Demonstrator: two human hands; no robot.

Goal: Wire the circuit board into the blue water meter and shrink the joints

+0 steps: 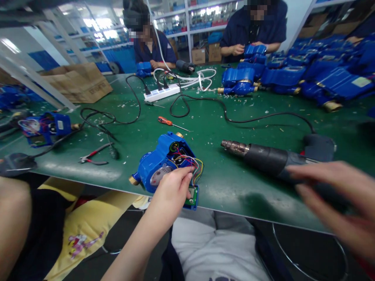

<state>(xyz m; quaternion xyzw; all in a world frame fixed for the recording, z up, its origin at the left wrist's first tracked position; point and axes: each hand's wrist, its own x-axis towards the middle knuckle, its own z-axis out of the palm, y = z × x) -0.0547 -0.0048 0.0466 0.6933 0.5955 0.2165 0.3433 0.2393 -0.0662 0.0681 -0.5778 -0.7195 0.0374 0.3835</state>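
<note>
An opened blue water meter point(164, 160) lies at the near edge of the green table point(228, 183), its coloured wires and a small green circuit board showing. My left hand point(171, 189) rests on it, fingers pinched at the wires beside the board. A black heat gun point(272, 158) with a metal nozzle lies to the right. My right hand point(336, 203) hovers blurred just over its rear end, fingers stretched out and apart, holding nothing.
An orange screwdriver point(168, 122), red-handled pliers point(95, 155), a white power strip point(161, 93) and black cables lie mid-table. Another opened meter point(47, 128) sits left, a cardboard box point(77, 82) behind it. Several blue meters point(307, 74) pile up at right. Two people work across the table.
</note>
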